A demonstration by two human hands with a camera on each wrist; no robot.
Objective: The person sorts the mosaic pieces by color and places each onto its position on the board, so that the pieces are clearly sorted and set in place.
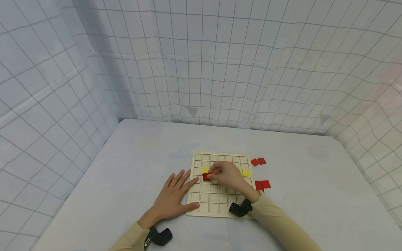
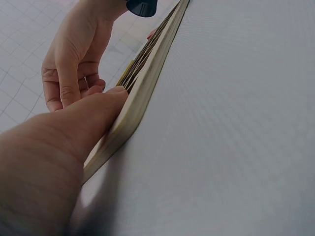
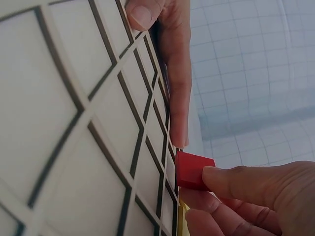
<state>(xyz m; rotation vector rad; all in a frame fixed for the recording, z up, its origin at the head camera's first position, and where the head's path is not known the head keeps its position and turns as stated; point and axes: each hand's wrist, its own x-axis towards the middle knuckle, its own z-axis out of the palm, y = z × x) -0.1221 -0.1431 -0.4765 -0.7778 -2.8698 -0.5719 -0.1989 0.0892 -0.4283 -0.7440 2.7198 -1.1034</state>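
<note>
A pale wooden grid board (image 1: 208, 208) lies on the table, with square cells cut into its face. My right hand (image 1: 228, 174) is over the board and pinches a red square tile (image 3: 193, 169) between thumb and fingers, close over the cells. Yellow tiles (image 1: 246, 173) sit in a row of cells, partly hidden behind this hand. My left hand (image 1: 172, 198) rests at the board's left edge with fingers spread. Its thumb (image 2: 106, 105) lies on the board's rim in the left wrist view.
Several loose red tiles (image 1: 266, 184) lie on the table right of the board, in a far and a near group. The table (image 1: 150, 146) has a white cover. A grid-patterned curtain (image 1: 204, 69) hangs behind and at both sides.
</note>
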